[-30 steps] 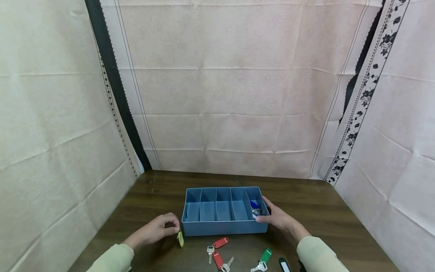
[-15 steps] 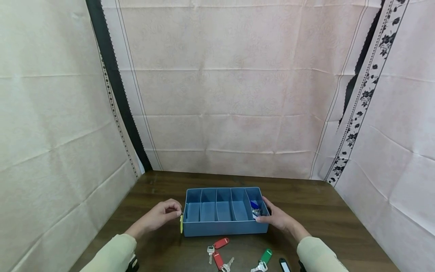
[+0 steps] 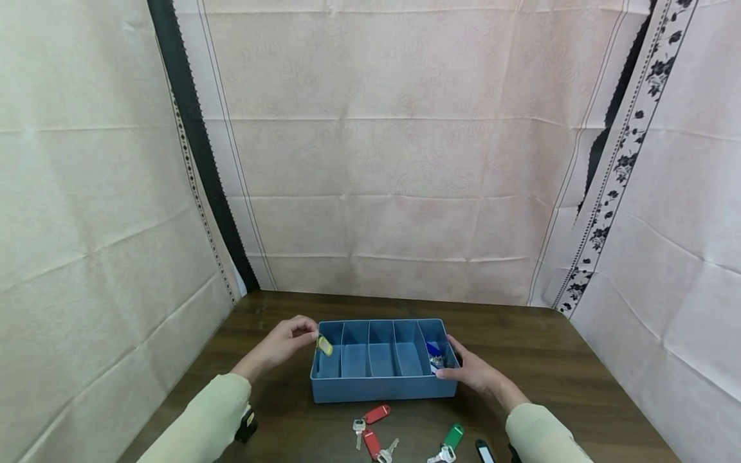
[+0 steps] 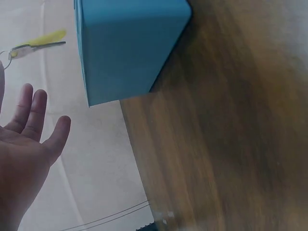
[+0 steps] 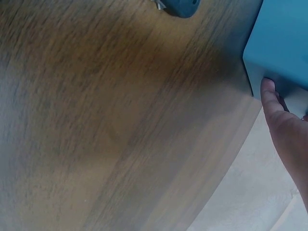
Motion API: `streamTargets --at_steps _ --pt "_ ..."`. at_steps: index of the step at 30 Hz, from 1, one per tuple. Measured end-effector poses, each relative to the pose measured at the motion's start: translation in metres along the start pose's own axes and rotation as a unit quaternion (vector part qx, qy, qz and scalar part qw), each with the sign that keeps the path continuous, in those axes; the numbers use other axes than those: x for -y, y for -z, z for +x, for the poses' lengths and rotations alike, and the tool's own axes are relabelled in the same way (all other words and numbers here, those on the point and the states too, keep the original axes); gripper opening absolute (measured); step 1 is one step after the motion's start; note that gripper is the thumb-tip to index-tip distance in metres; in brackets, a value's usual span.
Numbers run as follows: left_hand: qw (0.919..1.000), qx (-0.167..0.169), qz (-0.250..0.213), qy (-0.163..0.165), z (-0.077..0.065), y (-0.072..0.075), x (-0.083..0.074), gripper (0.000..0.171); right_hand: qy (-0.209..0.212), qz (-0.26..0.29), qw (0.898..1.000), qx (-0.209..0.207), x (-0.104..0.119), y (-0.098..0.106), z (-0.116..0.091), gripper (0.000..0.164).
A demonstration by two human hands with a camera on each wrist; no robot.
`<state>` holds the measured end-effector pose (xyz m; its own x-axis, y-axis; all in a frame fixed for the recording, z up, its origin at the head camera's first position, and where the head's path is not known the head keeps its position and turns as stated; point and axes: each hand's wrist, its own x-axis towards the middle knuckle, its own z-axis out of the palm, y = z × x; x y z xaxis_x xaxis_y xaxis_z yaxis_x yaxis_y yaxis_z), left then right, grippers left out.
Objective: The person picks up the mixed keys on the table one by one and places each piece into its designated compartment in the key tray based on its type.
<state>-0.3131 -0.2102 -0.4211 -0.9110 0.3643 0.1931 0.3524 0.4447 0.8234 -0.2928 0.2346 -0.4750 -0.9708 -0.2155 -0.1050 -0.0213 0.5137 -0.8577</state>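
My left hand (image 3: 287, 343) pinches the ring of a yellow key tag (image 3: 325, 345) over the leftmost compartment of a blue divided box (image 3: 382, 390). In the left wrist view a key (image 4: 48, 44) hangs beside the yellow tag, both stretched out from the ring (image 4: 6, 58). The other fingers of this hand are spread. At the box's right end my right hand (image 3: 477, 372) grips the corner, thumb at the front rim and fingers along the side. A blue key tag (image 3: 433, 349) with a metal key lies in the rightmost compartment.
In front of the box lie two red key tags (image 3: 377, 413) with keys, a green key tag (image 3: 454, 435) with a key, and a black tag (image 3: 484, 451) near the right sleeve. Pale cloth (image 3: 405, 161) hangs behind the wooden table (image 3: 278, 424).
My left hand has lifted the yellow key tag from beside the box's left end, up and over its rim above the leftmost compartment. The right hand and box stay nearly still.
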Motion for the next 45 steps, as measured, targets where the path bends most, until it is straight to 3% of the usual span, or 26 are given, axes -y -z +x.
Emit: streamTargets --at_steps 5,14,22,28,34,45 --pt "0.999 -0.034 -0.009 0.028 0.009 -0.006 0.0 0.014 -0.006 0.004 1.0 0.002 0.001 0.0 0.0 0.103" --pt "0.9971 -0.07 0.003 0.031 0.025 -0.011 0.009 0.015 -0.014 0.006 1.0 0.002 0.003 0.0 0.0 0.1" --pt "0.9949 -0.084 0.012 0.053 0.035 -0.014 0.015 0.016 -0.011 0.005 1.0 -0.001 0.002 -0.001 0.0 0.099" --pt "0.9937 -0.098 0.005 0.054 0.037 -0.016 0.017 0.022 -0.012 0.007 1.0 0.0 0.002 -0.001 0.001 0.1" --pt "0.9939 -0.103 0.017 0.035 0.034 -0.014 0.018 0.02 0.014 0.018 1.0 0.016 0.005 0.001 0.001 0.096" --pt "0.9943 -0.094 0.018 0.047 0.032 -0.01 0.016 0.021 0.012 0.008 1.0 0.024 0.004 0.003 0.002 0.099"
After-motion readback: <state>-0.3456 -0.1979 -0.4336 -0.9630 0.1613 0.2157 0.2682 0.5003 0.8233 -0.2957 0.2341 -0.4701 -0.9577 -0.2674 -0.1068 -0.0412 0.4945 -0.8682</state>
